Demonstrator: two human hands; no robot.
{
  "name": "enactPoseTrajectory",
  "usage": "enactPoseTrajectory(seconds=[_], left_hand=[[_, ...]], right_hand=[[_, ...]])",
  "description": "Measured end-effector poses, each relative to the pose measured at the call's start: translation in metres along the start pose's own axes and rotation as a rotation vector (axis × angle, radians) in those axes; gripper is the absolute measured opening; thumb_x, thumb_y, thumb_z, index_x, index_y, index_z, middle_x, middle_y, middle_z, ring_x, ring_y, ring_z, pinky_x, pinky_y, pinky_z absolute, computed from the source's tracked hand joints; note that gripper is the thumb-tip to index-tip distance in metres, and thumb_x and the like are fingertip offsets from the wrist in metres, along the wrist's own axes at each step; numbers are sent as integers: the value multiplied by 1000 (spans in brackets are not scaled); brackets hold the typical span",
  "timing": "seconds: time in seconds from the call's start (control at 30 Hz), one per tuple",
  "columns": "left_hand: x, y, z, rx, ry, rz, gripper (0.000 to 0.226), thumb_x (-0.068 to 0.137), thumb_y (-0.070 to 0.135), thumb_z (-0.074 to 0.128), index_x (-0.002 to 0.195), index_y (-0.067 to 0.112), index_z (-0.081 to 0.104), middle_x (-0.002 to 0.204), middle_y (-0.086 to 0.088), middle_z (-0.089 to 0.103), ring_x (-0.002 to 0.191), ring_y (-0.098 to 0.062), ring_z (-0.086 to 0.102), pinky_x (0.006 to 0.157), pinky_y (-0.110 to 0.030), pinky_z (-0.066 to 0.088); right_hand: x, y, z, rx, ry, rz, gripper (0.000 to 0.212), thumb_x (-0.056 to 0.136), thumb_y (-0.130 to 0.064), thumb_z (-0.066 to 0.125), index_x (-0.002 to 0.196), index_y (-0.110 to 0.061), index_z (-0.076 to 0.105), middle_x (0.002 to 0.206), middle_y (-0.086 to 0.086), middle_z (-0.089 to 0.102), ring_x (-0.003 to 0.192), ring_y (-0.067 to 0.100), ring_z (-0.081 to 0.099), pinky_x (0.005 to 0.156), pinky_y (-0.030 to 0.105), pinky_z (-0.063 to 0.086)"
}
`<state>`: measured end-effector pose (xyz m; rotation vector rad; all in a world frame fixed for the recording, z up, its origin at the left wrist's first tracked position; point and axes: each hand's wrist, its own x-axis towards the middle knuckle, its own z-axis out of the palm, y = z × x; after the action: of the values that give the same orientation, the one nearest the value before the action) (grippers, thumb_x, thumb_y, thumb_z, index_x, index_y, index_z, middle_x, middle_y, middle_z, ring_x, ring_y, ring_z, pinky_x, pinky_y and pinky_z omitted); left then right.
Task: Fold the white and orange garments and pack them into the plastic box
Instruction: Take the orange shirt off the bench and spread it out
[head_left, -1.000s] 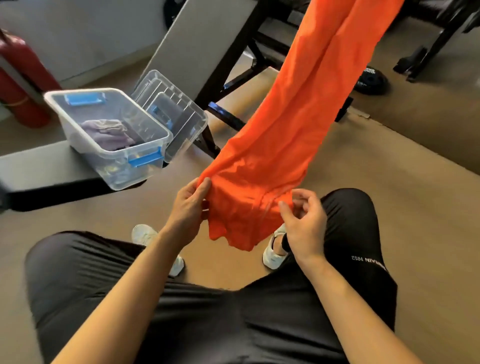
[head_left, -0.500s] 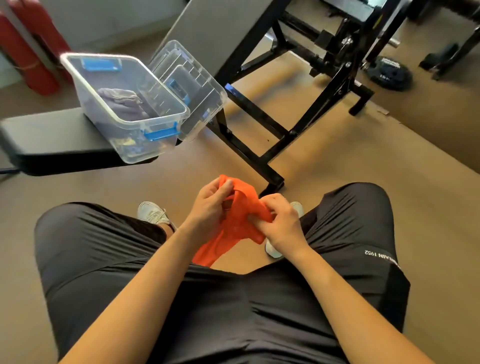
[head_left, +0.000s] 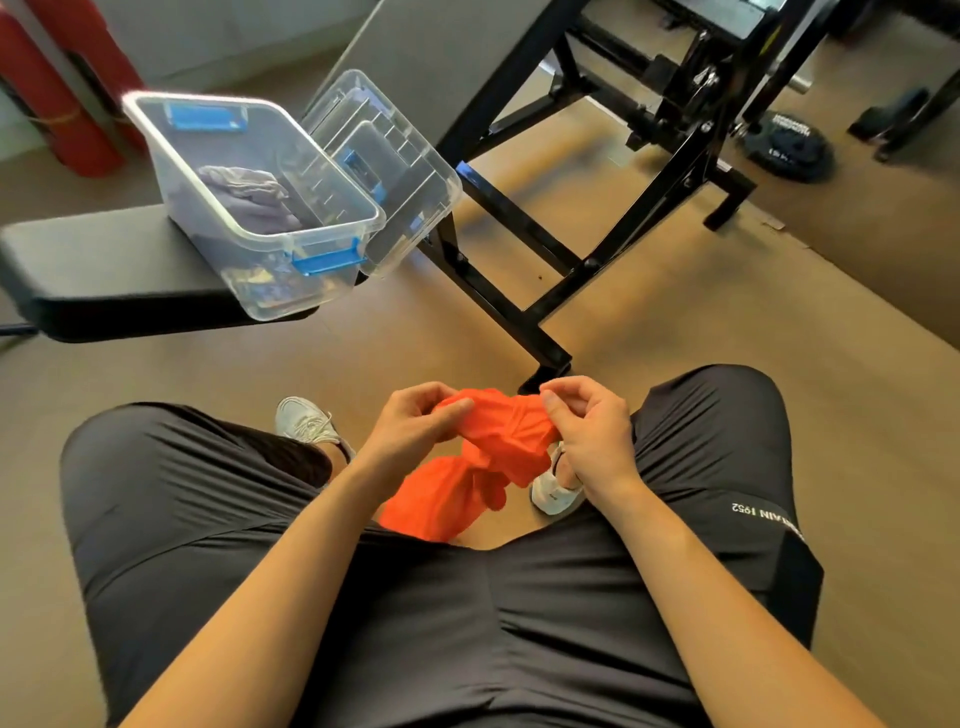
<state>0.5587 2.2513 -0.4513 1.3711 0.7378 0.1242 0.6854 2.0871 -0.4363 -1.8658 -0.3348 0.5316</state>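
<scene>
A bunched orange garment (head_left: 485, 457) hangs between my knees, above the floor. My left hand (head_left: 415, 421) pinches its left side and my right hand (head_left: 587, 431) grips its right side. The clear plastic box (head_left: 249, 234) with blue latches stands open on a black bench pad (head_left: 104, 270) at the upper left. A pale folded garment (head_left: 244, 195) lies inside it. The box's clear lid (head_left: 395, 171) leans against its right side.
A black steel bench frame (head_left: 613, 208) stands straight ahead on the tan floor. A weight plate (head_left: 789, 148) lies at the upper right. Red cylinders (head_left: 67, 93) stand at the far left. My legs in black shorts fill the lower half.
The orange garment hung long from above a second ago; it is now gathered into a small bundle between both hands, which have moved slightly apart along it. The view has tilted down.
</scene>
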Motion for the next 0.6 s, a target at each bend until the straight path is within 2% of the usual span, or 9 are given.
enactPoseTrajectory(seconds=[0.1,0.2,0.27,0.33,0.43,0.5,0.57,0.6], left_hand=[[2,6,-8,-126,67,1,11,102,17,58,98,8,61,87,-12,62,81,-21,63,76,-33,60],[2,11,-12,-264,86,-23,16,104,22,52,103,7,57,88,-14,63,80,-24,68,73,-37,64],[2,15,-11,-323,77,-25,16,105,23,51,102,7,56,90,-14,64,79,-23,69,74,-39,64],[1,18,-8,-345,47,11,16,104,22,51,98,9,57,90,-11,65,81,-20,68,77,-36,63],[-2,21,-6,-339,-7,65,17,99,28,55,93,13,60,88,-7,67,86,-18,67,83,-33,58],[-4,23,-8,-319,-55,76,23,93,34,60,96,11,61,94,-11,69,90,-23,68,87,-36,56],[-5,25,-9,-298,-105,92,26,91,35,62,100,10,62,95,-13,68,91,-25,68,86,-36,56],[-5,26,-10,-288,-120,105,26,91,35,62,98,10,63,93,-12,68,89,-25,67,86,-36,55]], right_hand=[[3,2,-9,2,3,3,11,96,-10,64,105,-7,71,85,13,74,65,8,68,54,19,54],[5,-1,-12,27,-112,-13,14,97,-8,62,106,-8,73,80,15,73,66,15,70,58,22,56],[6,-3,-12,-13,-179,-44,13,94,-11,68,104,-12,76,84,10,75,75,15,71,67,23,58],[8,-3,-10,-170,-213,-101,19,87,-21,77,106,-19,76,90,-2,74,81,6,68,72,19,54],[8,-5,-2,-394,-235,-274,51,79,-35,83,126,-28,65,114,-9,63,96,-1,59,78,12,46],[10,-12,5,-394,-317,-370,68,79,-39,81,141,-34,52,134,-10,52,116,6,52,92,20,46],[15,-20,14,-384,-409,-403,64,85,-36,76,143,-37,50,141,-11,50,127,13,48,99,29,46],[19,-23,18,-379,-442,-394,53,88,-31,73,138,-34,56,135,-10,56,123,13,52,96,30,48]])
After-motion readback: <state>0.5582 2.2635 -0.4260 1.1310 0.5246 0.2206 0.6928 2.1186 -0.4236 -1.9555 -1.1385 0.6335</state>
